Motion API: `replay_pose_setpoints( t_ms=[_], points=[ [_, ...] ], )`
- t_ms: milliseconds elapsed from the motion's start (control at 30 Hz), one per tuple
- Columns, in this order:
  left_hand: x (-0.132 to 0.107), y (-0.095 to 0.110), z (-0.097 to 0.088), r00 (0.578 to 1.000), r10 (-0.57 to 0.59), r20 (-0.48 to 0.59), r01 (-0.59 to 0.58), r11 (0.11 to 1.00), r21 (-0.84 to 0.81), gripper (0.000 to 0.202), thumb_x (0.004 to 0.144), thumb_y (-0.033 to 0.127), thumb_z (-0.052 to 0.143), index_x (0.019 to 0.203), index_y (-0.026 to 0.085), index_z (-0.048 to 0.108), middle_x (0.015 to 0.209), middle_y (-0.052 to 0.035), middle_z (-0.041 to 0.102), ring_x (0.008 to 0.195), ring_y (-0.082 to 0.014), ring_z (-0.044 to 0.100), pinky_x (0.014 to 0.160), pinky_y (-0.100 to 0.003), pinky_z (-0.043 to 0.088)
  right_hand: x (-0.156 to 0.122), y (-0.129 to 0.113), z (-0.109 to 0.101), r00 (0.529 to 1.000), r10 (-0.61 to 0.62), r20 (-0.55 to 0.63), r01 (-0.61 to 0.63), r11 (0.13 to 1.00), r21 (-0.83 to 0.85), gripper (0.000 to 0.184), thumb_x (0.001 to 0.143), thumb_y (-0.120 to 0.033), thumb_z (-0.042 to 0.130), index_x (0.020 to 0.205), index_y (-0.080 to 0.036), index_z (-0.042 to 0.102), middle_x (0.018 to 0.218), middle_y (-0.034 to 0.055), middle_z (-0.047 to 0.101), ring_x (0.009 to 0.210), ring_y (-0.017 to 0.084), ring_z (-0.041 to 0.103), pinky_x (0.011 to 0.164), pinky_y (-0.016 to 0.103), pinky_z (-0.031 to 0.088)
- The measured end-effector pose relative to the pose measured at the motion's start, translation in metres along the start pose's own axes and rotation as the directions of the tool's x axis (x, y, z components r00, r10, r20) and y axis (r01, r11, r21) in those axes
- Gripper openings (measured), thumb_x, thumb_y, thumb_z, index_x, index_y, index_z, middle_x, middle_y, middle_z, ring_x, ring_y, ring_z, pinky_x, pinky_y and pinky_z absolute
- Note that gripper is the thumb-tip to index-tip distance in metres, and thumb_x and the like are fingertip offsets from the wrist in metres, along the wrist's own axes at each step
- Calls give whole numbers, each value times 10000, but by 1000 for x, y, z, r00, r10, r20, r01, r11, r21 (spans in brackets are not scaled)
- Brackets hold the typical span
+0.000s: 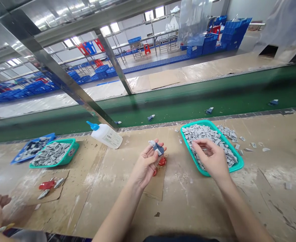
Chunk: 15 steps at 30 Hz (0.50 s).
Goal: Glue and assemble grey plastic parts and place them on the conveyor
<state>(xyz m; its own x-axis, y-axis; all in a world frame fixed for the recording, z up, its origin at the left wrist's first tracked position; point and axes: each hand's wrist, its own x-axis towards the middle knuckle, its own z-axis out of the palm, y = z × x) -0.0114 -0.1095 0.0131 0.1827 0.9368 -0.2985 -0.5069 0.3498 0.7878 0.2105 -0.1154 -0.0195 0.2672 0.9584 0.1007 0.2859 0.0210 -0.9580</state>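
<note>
Part, blue/wht, qty 1: pinched in my L hand. R hand over grn basket; can't tell its grip.

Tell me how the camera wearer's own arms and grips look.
The left grip and right grip are bare hands, without gloves. No sleeve shows on the left forearm or right forearm, and no watch, bracelet or marking is visible.

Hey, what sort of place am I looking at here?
Probably a factory assembly line: a long, flat green conveyor belt bears spaced-out dark-blue-and-white pieces, a teal plastic basket holds many small grey parts, and blue plastic crates are stacked in the background.
</note>
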Motion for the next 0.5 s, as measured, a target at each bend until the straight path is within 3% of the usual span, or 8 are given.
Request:
replay_pose_setpoints(
  t_ms=[67,167,233,367,433,500],
  points=[
    [0,2,-4,999,-7,-35,6,999,-32,411,706,118,722,1100,204,643,1117,-38,653,1048,-189,614,924,-250,478,5,13,-10,991,-97,-97,59,940,-336,232,804,-393,574,961,-236,644,913,54,664,869,251,579,749,377,458],
    [1,6,-9,997,-6,-78,3,999,-40,421,687,106,733,1092,187,647,1103,-41,663,1065,-197,607,967,-272,456,13,37,-23,980,-182,-79,79,723,-686,344,767,-405,600,1043,-209,661,987,105,640,972,331,492,797,437,426],
    [5,8,-13,996,9,-88,-8,1000,3,433,700,110,722,1118,172,631,1127,-58,653,1077,-204,601,1005,-298,427,17,49,-29,984,-179,-25,99,647,-756,324,760,-402,607,1008,-209,685,984,107,634,937,326,476,789,428,425],
    [30,9,-33,989,134,-66,-113,961,253,429,754,182,677,1171,134,586,1196,-117,612,1079,-220,596,1012,-346,413,18,56,-32,988,-141,68,143,631,-762,231,787,-375,573,902,-228,710,908,76,653,854,295,476,761,397,428],
    [54,10,-48,958,280,-62,-214,842,495,398,792,229,619,1171,120,571,1166,-139,621,1023,-224,622,956,-376,449,17,55,-31,988,-134,73,143,637,-757,245,798,-379,553,901,-222,709,896,77,662,841,294,478,749,395,429],
    [83,17,-65,903,426,-52,-268,654,707,362,819,230,546,1159,108,563,1083,-147,647,941,-218,644,891,-392,476,16,54,-30,987,-147,69,148,634,-759,275,803,-394,538,905,-202,706,899,92,666,837,302,483,748,403,425]
  ],
)
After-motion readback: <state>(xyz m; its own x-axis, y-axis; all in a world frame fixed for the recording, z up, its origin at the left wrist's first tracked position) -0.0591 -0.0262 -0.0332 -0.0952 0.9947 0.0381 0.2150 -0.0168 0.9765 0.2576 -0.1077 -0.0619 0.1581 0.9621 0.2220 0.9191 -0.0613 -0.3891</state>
